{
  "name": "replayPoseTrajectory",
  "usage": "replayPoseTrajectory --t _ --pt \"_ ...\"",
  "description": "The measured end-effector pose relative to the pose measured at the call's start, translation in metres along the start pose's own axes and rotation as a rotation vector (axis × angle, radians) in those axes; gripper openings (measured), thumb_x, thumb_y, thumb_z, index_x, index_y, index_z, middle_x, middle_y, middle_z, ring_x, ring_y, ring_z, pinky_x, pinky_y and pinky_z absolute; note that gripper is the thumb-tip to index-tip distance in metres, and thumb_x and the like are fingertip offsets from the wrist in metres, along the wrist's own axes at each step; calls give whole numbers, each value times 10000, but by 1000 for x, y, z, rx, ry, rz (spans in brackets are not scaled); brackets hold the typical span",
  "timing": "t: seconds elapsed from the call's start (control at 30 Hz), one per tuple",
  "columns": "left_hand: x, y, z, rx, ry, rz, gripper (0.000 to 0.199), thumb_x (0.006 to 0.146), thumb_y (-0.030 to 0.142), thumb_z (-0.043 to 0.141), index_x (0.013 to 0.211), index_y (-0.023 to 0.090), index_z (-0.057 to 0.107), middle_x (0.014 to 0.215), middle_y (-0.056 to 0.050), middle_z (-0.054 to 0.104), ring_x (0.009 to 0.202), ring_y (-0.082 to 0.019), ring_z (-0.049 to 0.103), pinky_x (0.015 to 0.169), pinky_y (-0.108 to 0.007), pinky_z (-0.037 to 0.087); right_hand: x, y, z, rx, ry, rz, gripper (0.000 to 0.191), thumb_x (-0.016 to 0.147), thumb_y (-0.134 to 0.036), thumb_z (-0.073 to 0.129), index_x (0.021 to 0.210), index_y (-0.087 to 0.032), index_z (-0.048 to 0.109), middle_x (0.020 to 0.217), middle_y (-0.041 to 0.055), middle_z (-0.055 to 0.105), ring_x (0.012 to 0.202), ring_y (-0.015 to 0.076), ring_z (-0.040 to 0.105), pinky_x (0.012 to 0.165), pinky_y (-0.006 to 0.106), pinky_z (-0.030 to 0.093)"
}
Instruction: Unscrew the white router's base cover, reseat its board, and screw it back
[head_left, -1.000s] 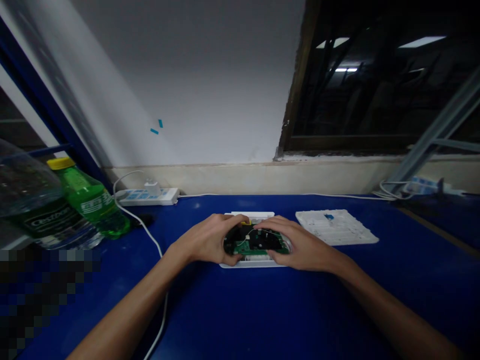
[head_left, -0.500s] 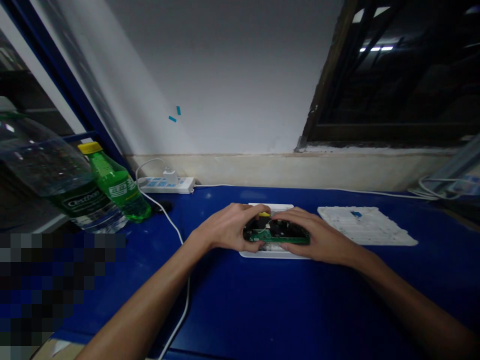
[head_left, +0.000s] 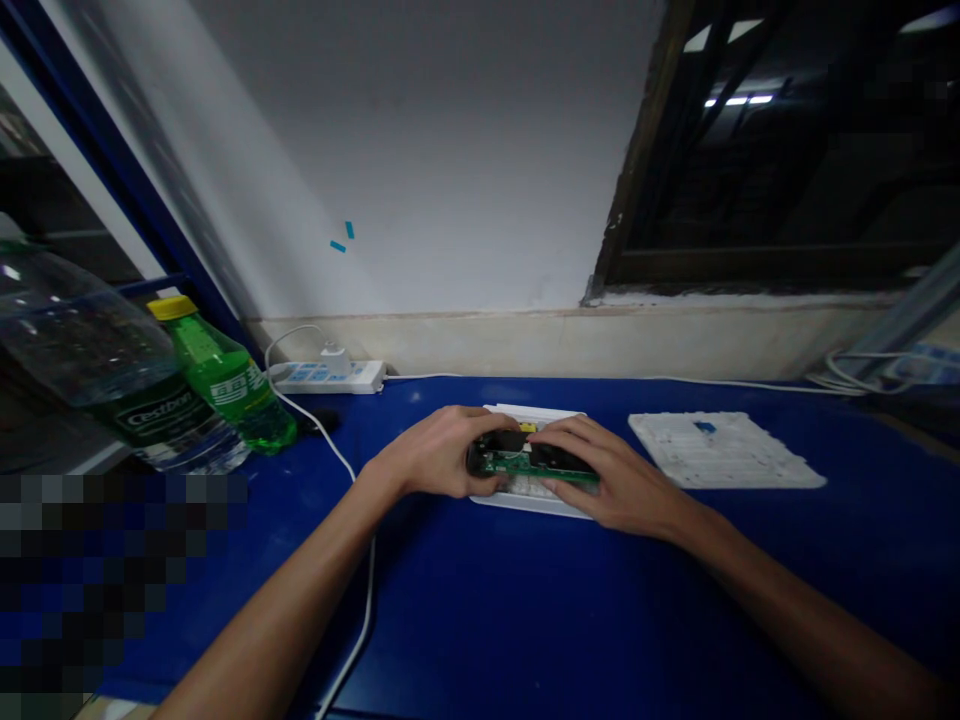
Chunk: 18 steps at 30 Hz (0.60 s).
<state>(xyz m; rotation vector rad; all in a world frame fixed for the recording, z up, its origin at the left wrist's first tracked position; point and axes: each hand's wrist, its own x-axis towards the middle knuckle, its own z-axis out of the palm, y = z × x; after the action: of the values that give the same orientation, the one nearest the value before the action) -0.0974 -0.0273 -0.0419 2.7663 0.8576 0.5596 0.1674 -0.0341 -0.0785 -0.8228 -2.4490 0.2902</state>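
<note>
Item 1: circuit board (head_left: 517, 464), 1 pc., green w/ blk upper parts, which we take as clock ctr., 12 o'clock toward the wall (head_left: 465, 180); it sits at/over the white casing (head_left: 536, 503), on the blue tabletop (head_left: 510, 620); whether seated or lifted, we can't tell. L hand (head_left: 442, 450), 9 o'clock: grips board's end, thumb on near side, fingers on far side. R hand (head_left: 626, 480), 3 o'clock: same hold on opp. end, thumb nr. front edge, fingers across top. Yellow part (head_left: 528, 427), 12 o'clock, btwn. the hands. Next we list white panel (head_left: 724, 450), 3 o'clock, lying flat past R hand, w/ blue bit (head_left: 705, 427) on it. White cable (head_left: 369, 600), 8 o'clock, running to tabletop's near edge. Power strip (head_left: 367, 378), 10 o'clock, by wall, w/ white plug (head_left: 334, 360) in it. At 9 to 10 o'clock: green bottle (head_left: 225, 380), yellow cap, just beside lg. clear bottle (head_left: 161, 410). On wall, btwn. 10 & 11: blue strips (head_left: 337, 246), 2 pcs. Dark window (head_left: 787, 150), btwn. 1 & 2.
</note>
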Motion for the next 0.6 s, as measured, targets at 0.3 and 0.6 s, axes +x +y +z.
replayPoseTrajectory --t 0.3,0.6 --pt "2 -4 8 193 0 88 385 856 70 533 1214 167 640 1083 -99 714 978 -224 689 842 -345 541 -3 5 -1 63 59 42 507 840 -324 690 1321 -285 534 1277 80 611 1188 274 559 1004 473 481" --pt "6 14 -2 429 291 361 223 1011 122 466 1188 126 601 1200 -106 684 1205 -209 586 1065 -441 440 -11 18 -15 55 2 93 909 745 -432 769 1519 -315 308 1499 94 443 1346 324 447 1104 536 400"
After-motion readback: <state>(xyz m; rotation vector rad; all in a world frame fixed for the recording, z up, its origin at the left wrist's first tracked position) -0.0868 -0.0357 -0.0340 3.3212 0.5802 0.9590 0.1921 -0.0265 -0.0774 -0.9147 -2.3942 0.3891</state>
